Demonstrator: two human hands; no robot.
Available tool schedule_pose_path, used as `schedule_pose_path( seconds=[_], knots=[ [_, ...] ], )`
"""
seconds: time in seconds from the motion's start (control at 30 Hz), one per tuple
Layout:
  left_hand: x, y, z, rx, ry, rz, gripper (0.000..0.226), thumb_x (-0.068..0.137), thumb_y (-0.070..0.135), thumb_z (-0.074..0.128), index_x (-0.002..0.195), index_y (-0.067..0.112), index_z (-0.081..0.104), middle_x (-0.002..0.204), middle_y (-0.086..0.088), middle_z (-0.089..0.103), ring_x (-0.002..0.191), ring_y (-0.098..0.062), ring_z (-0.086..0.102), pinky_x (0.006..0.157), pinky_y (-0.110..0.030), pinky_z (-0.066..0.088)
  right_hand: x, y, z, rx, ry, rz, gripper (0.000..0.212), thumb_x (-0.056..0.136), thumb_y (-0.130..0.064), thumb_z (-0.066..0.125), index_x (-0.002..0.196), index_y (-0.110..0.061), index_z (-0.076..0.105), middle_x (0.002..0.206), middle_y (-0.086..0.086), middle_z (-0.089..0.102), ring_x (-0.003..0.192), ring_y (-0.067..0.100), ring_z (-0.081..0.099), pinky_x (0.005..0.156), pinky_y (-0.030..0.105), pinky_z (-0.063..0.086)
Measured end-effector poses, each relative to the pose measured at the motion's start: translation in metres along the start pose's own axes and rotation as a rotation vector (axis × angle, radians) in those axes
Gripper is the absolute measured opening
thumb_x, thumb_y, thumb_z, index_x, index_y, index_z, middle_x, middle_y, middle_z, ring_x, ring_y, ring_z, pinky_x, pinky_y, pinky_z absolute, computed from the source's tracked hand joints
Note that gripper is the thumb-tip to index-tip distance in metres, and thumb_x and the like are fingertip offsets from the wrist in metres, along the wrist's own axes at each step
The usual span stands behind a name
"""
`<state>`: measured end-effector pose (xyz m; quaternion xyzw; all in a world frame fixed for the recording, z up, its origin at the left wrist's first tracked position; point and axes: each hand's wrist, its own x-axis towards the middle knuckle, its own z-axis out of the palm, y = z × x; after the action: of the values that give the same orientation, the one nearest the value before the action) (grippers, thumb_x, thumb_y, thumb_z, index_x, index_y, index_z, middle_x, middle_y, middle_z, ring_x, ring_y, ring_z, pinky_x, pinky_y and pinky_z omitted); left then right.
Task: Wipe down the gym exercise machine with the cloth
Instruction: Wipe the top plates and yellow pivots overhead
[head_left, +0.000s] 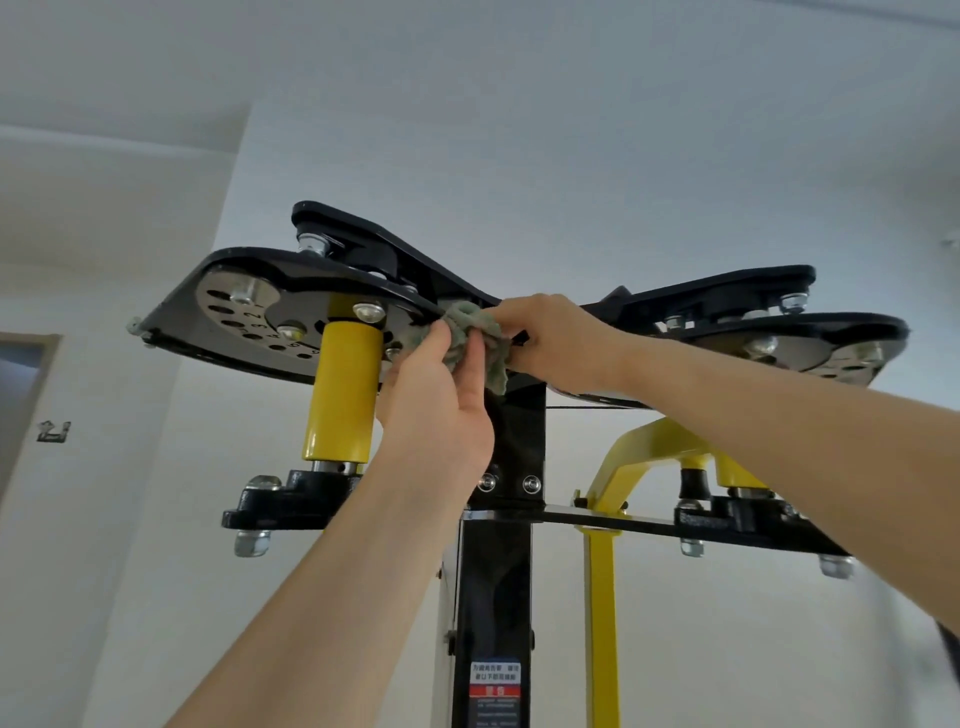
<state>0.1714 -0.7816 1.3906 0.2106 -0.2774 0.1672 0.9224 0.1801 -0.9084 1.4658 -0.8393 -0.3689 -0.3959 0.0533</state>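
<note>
Indoor gym room. Evidence: exercise machine (522, 431), yellow pivot sleeve (343, 384), numbered adjustment disc (234, 317), warning label (494, 680) on column (493, 587). Plain white walls (130, 519), white ceiling (519, 104). Dark edge left, possibly a doorway (21, 405).

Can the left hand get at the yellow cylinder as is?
Likely yes: the left hand is right beside the yellow cylinder, nothing between them, though it's gripping the cloth.

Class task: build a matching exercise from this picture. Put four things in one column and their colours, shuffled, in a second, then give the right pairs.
Things:
1. cloth
2. pivot sleeve
3. centre post
4. selector disc

Colours:
a. yellow
b. silver
c. grey-green
d. black

Pairs: 1c, 2a, 3d, 4b.
</note>
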Motion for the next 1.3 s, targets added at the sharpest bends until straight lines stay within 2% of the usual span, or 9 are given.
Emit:
schedule_pose_path(
  seconds=[0.07, 0.13, 0.23, 0.4, 0.53, 0.8, 0.9, 1.17, 1.3],
  knots=[
    [0.002, 0.003, 0.003, -0.212, -0.033, -0.030, 0.027, 0.099, 0.014, 0.064, 0.126, 0.009, 0.066, 0.120, -0.008, 0.073, 0.099, -0.017, 0.075, 0.089, -0.025, 0.059, -0.008, -0.002, -0.002, 0.000, -0.027, -0.005, 0.038, 0.095, -0.004, 0.060, 0.129, -0.021, 0.064, 0.112, -0.009, 0.069, 0.107, 0.008, 0.060, 0.092, 0.015, 0.043],
    [0.000, 0.003, 0.004, -0.222, -0.019, -0.061, 0.029, 0.094, 0.010, 0.069, 0.123, 0.008, 0.067, 0.114, -0.010, 0.075, 0.093, -0.020, 0.077, 0.077, -0.026, 0.062, -0.017, -0.003, -0.006, -0.034, -0.076, -0.010, 0.038, 0.094, -0.010, 0.063, 0.131, -0.022, 0.061, 0.115, -0.012, 0.068, 0.107, 0.007, 0.059, 0.094, 0.019, 0.043],
    [-0.011, -0.009, 0.005, -0.120, -0.063, -0.029, 0.028, 0.094, 0.008, 0.068, 0.121, 0.006, 0.068, 0.111, -0.009, 0.077, 0.096, -0.021, 0.076, 0.078, -0.027, 0.062, -0.036, 0.012, -0.020, -0.243, -0.050, 0.039, 0.045, 0.093, -0.020, 0.064, 0.137, -0.030, 0.058, 0.129, -0.013, 0.066, 0.118, 0.013, 0.057, 0.104, 0.038, 0.040],
    [-0.015, -0.045, 0.009, 0.013, -0.082, -0.122, 0.024, 0.093, 0.001, 0.067, 0.117, 0.004, 0.067, 0.092, -0.006, 0.079, 0.091, -0.021, 0.077, 0.073, -0.028, 0.063, -0.086, 0.045, -0.068, -0.600, 0.102, 0.164, 0.038, 0.094, -0.029, 0.062, 0.131, -0.034, 0.062, 0.122, -0.009, 0.067, 0.111, 0.016, 0.053, 0.087, 0.033, 0.036],
    [-0.005, -0.081, 0.016, 0.134, -0.036, -0.198, 0.029, 0.092, 0.001, 0.069, 0.121, 0.005, 0.067, 0.106, -0.012, 0.075, 0.092, -0.021, 0.077, 0.086, -0.036, 0.063, -0.120, 0.056, -0.107, -0.631, 0.137, 0.254, 0.021, 0.097, -0.033, 0.058, 0.114, -0.034, 0.069, 0.109, -0.009, 0.066, 0.102, 0.016, 0.056, 0.078, 0.035, 0.043],
    [0.008, -0.146, 0.070, 0.108, 0.013, -0.286, 0.029, 0.093, -0.003, 0.067, 0.121, 0.004, 0.064, 0.113, -0.016, 0.069, 0.094, -0.022, 0.072, 0.081, -0.030, 0.063, -0.169, 0.077, -0.139, -0.351, 0.273, 0.365, 0.027, 0.100, -0.013, 0.058, 0.113, -0.028, 0.075, 0.101, -0.008, 0.071, 0.081, -0.004, 0.061, 0.084, 0.022, 0.044],
    [-0.002, -0.161, 0.087, 0.102, 0.012, -0.246, 0.017, 0.093, -0.004, 0.067, 0.107, 0.005, 0.066, 0.106, -0.014, 0.071, 0.088, -0.019, 0.074, 0.077, -0.028, 0.063, -0.176, 0.081, -0.142, -0.215, 0.295, 0.357, 0.029, 0.098, -0.007, 0.060, 0.113, -0.026, 0.076, 0.106, -0.010, 0.074, 0.090, -0.009, 0.063, 0.089, 0.014, 0.047],
    [-0.033, -0.177, 0.104, 0.344, -0.055, -0.006, 0.023, 0.087, 0.005, 0.078, 0.108, 0.007, 0.068, 0.100, -0.007, 0.074, 0.085, -0.012, 0.076, 0.078, -0.023, 0.061, -0.205, 0.087, -0.119, -0.224, 0.313, 0.239, 0.032, 0.093, -0.006, 0.066, 0.120, -0.023, 0.071, 0.139, -0.010, 0.060, 0.128, 0.010, 0.054, 0.110, 0.030, 0.039],
    [-0.052, -0.185, 0.113, 0.404, -0.103, 0.005, 0.019, 0.086, 0.008, 0.079, 0.103, 0.008, 0.069, 0.091, -0.004, 0.075, 0.079, -0.013, 0.076, 0.074, -0.024, 0.060, -0.223, 0.093, -0.085, -0.078, 0.629, 0.183, 0.031, 0.089, -0.003, 0.069, 0.113, -0.021, 0.074, 0.131, -0.011, 0.064, 0.125, 0.008, 0.055, 0.104, 0.021, 0.042]
  ],
)
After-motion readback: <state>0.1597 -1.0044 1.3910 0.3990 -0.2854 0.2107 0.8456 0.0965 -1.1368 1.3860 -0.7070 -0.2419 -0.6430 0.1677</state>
